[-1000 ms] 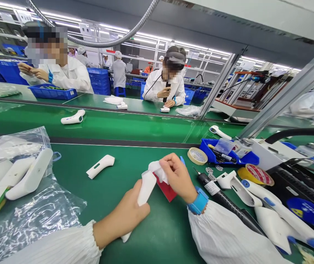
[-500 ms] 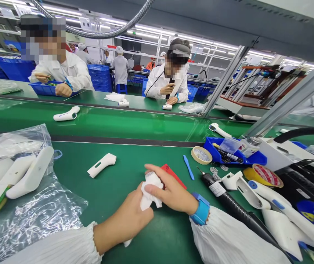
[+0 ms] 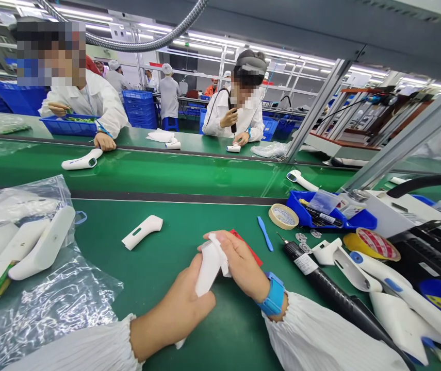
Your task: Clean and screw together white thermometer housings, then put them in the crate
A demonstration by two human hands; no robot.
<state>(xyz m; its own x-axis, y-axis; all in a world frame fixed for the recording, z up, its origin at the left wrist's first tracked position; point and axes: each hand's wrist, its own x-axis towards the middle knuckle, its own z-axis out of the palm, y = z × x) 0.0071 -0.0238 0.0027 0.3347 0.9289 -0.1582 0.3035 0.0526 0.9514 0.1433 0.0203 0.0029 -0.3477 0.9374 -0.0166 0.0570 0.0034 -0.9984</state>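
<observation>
My left hand (image 3: 179, 304) is closed around a white plastic housing (image 3: 207, 269), shaped like the shell of a handheld infrared thermometer. It is tilted, with its lower end partly hidden by the palm. Pinched in my right hand (image 3: 243, 263) is a crumpled white wipe (image 3: 221, 251), which lies against the upper right side of the housing. Behind my right hand a red object (image 3: 251, 250) on the green bench is partly covered. A similar white half shell (image 3: 143, 232) with a slot rests to the left of both hands.
On the left lies a clear plastic bag (image 3: 84, 288) with white shells. A blue pry tool (image 3: 265, 234), tape roll (image 3: 283, 216), blue tray (image 3: 315, 210), electric screwdriver (image 3: 305, 263) and more housings (image 3: 394, 283) crowd the right. Beyond runs a green conveyor (image 3: 189, 178); co-workers sit opposite.
My right hand has slid the wipe rightward, baring more of the housing. A co-worker's hand at the far left has come down to a thermometer on the conveyor. Thermometers there have shifted left.
</observation>
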